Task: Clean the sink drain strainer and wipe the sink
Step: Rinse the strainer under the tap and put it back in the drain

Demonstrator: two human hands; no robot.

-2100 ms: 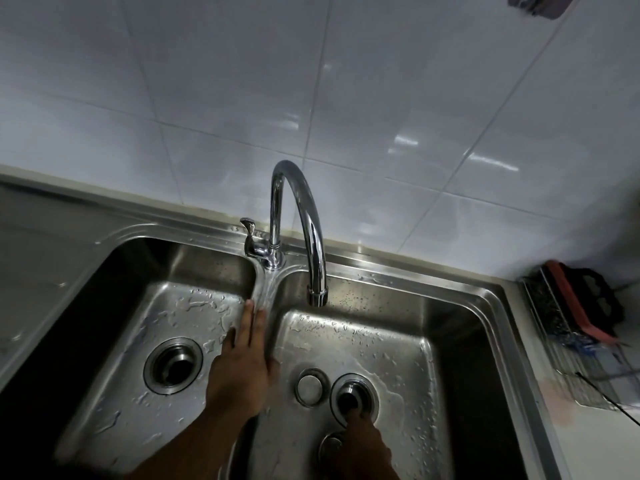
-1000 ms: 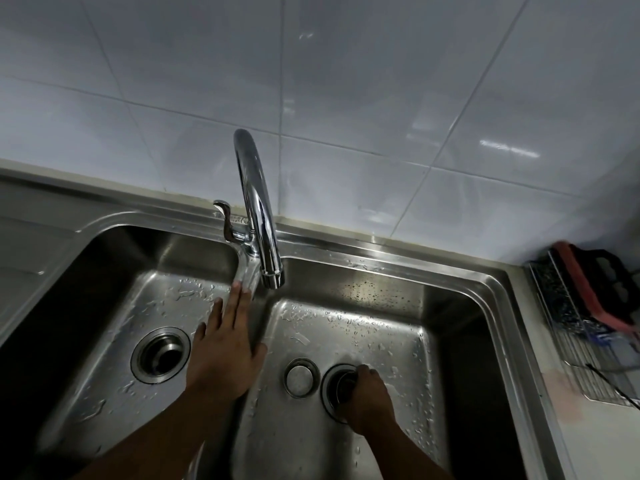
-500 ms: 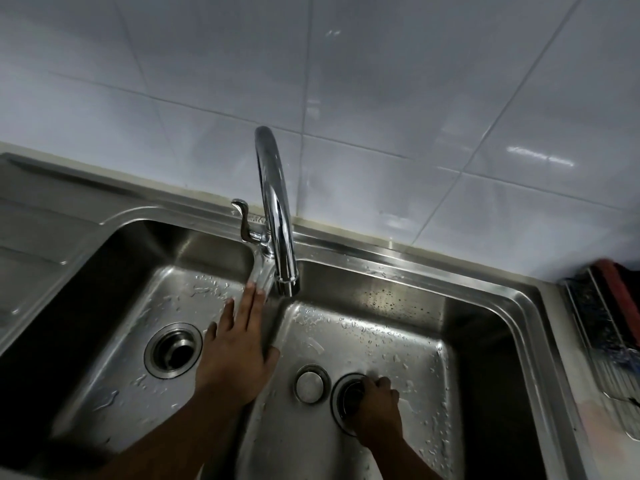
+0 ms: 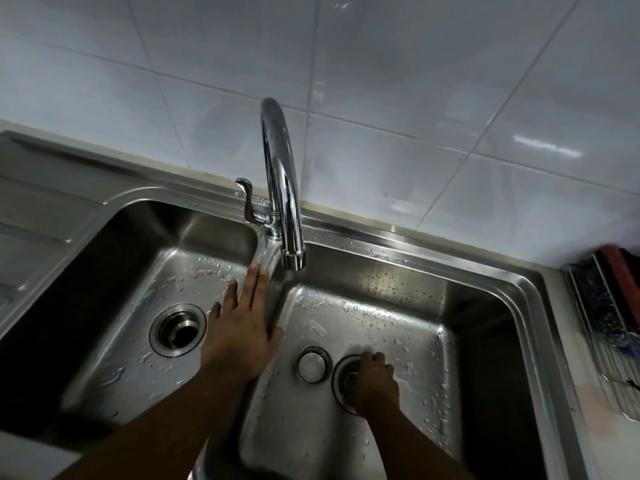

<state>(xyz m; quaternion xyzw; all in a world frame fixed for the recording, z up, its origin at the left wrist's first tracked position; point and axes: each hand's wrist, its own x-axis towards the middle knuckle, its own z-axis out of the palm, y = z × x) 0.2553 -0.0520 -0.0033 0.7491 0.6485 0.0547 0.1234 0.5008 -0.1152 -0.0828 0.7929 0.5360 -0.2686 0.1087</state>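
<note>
A wet stainless double sink (image 4: 491, 271) fills the view. My left hand (image 4: 239, 334) lies flat and open on the divider between the two basins, fingers pointing toward the faucet base. My right hand (image 4: 375, 382) is down in the right basin, fingers curled over the drain strainer (image 4: 346, 377), of which only the left part of its perforated metal shows. A round metal drain stopper (image 4: 312, 364) lies on the basin floor just left of that drain. The left basin's drain (image 4: 177, 330) is uncovered.
A chrome gooseneck faucet (image 4: 282, 188) with a side lever (image 4: 246, 199) arches over the divider; no water runs. A wire rack (image 4: 613, 327) holding a red-and-black item stands on the counter at the right. A drainboard (image 4: 38, 216) lies at the left. White tiles back the sink.
My right hand has settled onto the right drain, its fingers curling over the strainer. My left hand has stayed on the divider. The camera has shifted slightly.
</note>
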